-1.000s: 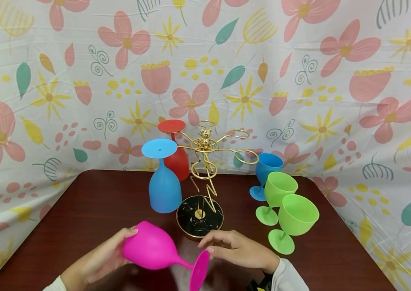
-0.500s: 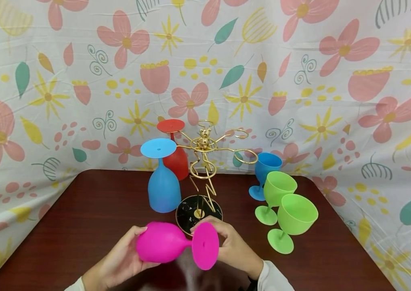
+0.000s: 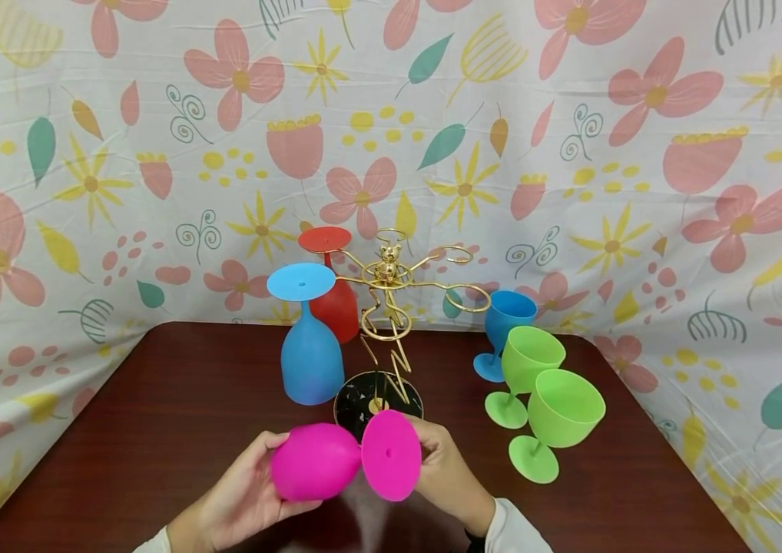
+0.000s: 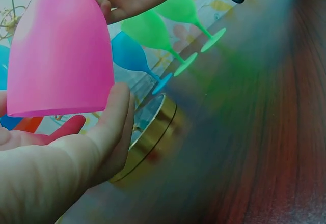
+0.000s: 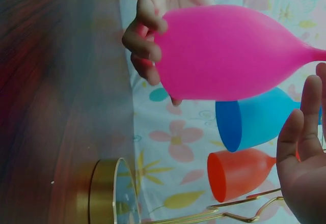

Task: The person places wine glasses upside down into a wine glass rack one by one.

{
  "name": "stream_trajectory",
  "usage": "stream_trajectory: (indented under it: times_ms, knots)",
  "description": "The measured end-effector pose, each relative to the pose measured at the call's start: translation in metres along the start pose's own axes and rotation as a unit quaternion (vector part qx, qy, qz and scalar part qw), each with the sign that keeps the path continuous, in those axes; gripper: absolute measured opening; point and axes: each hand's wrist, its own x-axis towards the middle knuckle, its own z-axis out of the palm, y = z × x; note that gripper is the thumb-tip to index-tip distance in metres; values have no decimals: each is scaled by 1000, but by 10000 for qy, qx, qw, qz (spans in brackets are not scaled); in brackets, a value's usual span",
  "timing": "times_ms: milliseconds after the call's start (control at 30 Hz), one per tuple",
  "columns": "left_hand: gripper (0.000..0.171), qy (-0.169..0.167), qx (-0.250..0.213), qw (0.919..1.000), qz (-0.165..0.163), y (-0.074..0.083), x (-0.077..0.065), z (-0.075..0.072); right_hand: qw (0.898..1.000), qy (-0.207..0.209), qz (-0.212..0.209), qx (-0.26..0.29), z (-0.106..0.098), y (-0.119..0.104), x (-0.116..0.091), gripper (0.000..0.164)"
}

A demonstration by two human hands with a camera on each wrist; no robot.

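Observation:
A pink goblet point(image 3: 315, 462) lies sideways in the air over the front of the table, its round foot turned toward the head camera. My left hand point(image 3: 244, 491) grips its bowl near the rim, with fingertips curled over the edge in the right wrist view. At the other end my right hand point(image 3: 449, 476) holds it by the stem, partly hidden behind the foot. Beyond the goblet stands a gold wire rack point(image 3: 394, 326) with a bear figure and a black round base point(image 3: 352, 399). Upside down on its left rings hang a blue goblet point(image 3: 311, 353) and a red goblet point(image 3: 336, 303).
On the right side of the dark wood table point(image 3: 177, 392) stand an upright blue goblet point(image 3: 510, 315) and two green goblets, one farther back point(image 3: 532, 361) and one nearer point(image 3: 566, 411). The rack's gold rings point(image 3: 470, 296) reach out on the right. A flowered cloth point(image 3: 391, 115) hangs behind.
The pink goblet has risen and swung so its foot faces the head camera. My left hand has moved right with it, and my right hand has come in behind the foot onto the stem.

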Motion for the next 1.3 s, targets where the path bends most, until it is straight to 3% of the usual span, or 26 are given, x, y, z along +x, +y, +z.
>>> stream_trajectory:
  times_ms: [133, 200, 233, 300, 367, 433, 467, 533, 600, 633, 700, 900, 1000, 1133, 1233, 1300]
  knots:
    - [49, -8, 519, 9986, 47, 4, 1, 3, 9997, 247, -44, 34, 1, -6, 3, 34]
    - [52, 178, 1249, 9920, 96, 7, 0, 8, 9995, 308, -111, -21, 2, -7, 4, 35]
    - [53, 364, 1759, 9836, 169, 8, 0, 12, 9994, 321, -139, -46, 2, -7, 4, 36]
    - [53, 767, 3025, 9491, 422, 10, -1, 21, 9993, 314, -175, -58, 2, -6, 5, 37]
    - [48, 1181, 4117, 9005, 755, 11, -2, 32, 9993, 299, -218, -93, 3, -6, 5, 37]
    - [39, 1480, 5009, 8439, 1223, 11, -1, 42, 9992, 282, -246, -129, 4, -7, 6, 37]
    - [36, 1575, 5353, 8166, 1479, 11, 0, 47, 9991, 271, -277, -173, 4, -7, 7, 37]
    - [31, 1650, 5777, 7736, 2015, 11, 2, 57, 9988, 281, -295, -261, 4, -8, 8, 37]
    - [31, 1718, 6042, 7355, 2537, 10, 5, 65, 9991, 273, -215, -231, 5, -10, 10, 38]
    - [31, 1735, 6111, 7213, 2761, 10, 7, 69, 9993, 282, -145, -209, 5, -11, 11, 38]
    - [32, 1777, 6087, 7090, 3085, 8, 12, 75, 9995, 293, 10, -151, 6, -13, 12, 40]
    - [36, 1719, 5955, 6982, 3582, 1, 26, 82, 9993, 291, 232, -91, 7, -17, 15, 42]
    - [41, 1599, 5915, 6988, 3691, -1, 31, 82, 9995, 261, 139, -69, 7, -16, 15, 43]
    - [44, 1484, 5797, 7079, 3752, -3, 34, 83, 9995, 273, 80, -100, 8, -15, 15, 45]
    - [42, 1467, 5768, 7069, 3821, -3, 35, 84, 9990, 315, 138, -293, 7, -15, 15, 45]
    - [41, 1487, 5785, 7015, 3886, -3, 35, 85, 9983, 305, 153, -464, 5, -17, 15, 44]
